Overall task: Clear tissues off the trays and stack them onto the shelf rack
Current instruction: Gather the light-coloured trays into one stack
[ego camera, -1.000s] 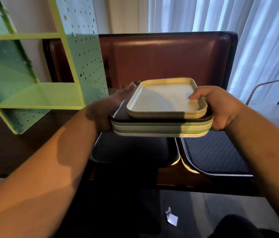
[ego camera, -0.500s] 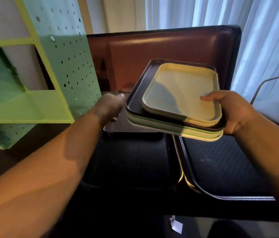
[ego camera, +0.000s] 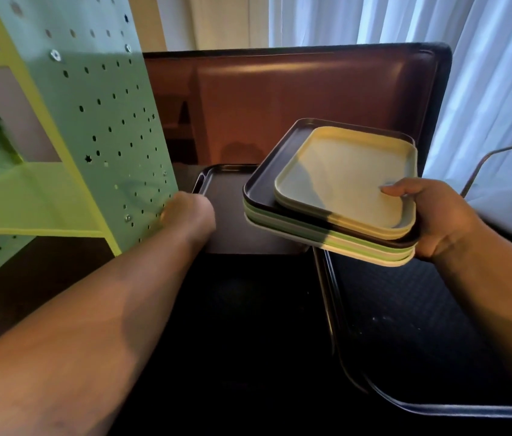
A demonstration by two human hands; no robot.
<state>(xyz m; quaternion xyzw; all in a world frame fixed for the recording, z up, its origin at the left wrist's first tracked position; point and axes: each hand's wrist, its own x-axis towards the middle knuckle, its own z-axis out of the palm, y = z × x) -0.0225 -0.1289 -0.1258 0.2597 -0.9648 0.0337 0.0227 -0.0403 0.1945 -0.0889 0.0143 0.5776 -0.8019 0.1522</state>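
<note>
My right hand (ego camera: 437,215) grips the right edge of a stack of trays (ego camera: 327,236), thumb on top. The stack is held in the air, tilted, with a cream tray (ego camera: 349,174) uppermost, a dark one under it and green and white ones below. My left hand (ego camera: 187,212) reaches forward with curled fingers at the left rim of a dark tray (ego camera: 232,190) lying at the back of the table. The green shelf rack (ego camera: 43,196) stands at the left, its perforated side panel (ego camera: 100,105) just beside my left hand. No tissue shows on any tray.
Two large black trays lie side by side on the table, one under my left arm (ego camera: 248,309) and one at the right (ego camera: 421,325). A brown padded seat back (ego camera: 295,96) rises behind. A metal chair (ego camera: 500,209) and curtains are at the right.
My left hand let go of the stack and moved forward and left to the dark tray's rim. My right hand alone carries the stack, now tilted and shifted right.
</note>
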